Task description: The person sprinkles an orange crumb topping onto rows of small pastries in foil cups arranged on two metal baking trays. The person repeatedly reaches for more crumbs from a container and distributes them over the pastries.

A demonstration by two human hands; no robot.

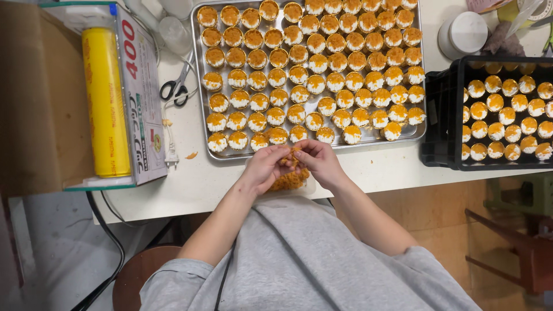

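Note:
My left hand [266,166] and my right hand [318,161] meet at the near edge of the white table [190,178]. Together they pinch a clump of orange shredded topping [294,155] between the fingertips. Under them lies a small pile of the same orange shreds [290,180]. Just beyond my hands sits a metal tray [199,86] packed with several rows of small gold cups [296,113] filled with white cream and orange shreds.
A black crate [440,124] holding more filled cups stands at the right. A cling-film box with a yellow roll [106,98] lies at the left, with scissors [175,89] beside it. A white lidded container [464,34] sits at the back right. A brown stool [138,276] is below.

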